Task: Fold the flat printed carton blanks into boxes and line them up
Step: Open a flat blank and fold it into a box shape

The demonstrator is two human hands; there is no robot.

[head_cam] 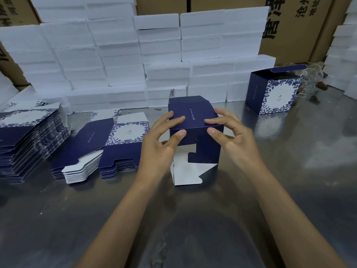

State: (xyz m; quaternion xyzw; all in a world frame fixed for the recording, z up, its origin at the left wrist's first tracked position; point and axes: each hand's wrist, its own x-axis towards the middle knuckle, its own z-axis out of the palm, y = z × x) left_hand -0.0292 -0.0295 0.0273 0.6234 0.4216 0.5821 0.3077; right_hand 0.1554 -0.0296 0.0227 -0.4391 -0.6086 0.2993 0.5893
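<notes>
Nearest the camera, two bare forearms are seen reaching forward over the steel table. Landmark: the half-formed carton, held at table centre, just ahead of both hands.

The carton is opened into a tube, long axis running toward and away from the camera, open bottom end turned toward the person. Bottom flaps are not yet tucked: one navy flap hangs down, white insides show below it. Both hands sit equally near, one on each side of the carton.

Left hand: fingers half spread and curved, thumb on the near face, fingertips laid on the top panel; the carton's left side is gripped. Right hand: same pose mirrored, thumb on the near edge, fingers on top, carton's right side gripped. Neither hand is fully closed.

Judged step: closing of the bottom flaps; these lie below and toward the person from the fingertips, so the thumbs are best placed to fold them in.

Left of the carton, low stacks of flat blanks lie on the table; further left, a taller stack. Right of and beyond the carton, one finished box stands upright, top flap open. Behind the carton, white foam blocks are stacked as a wall, brown cartons behind them.
</notes>
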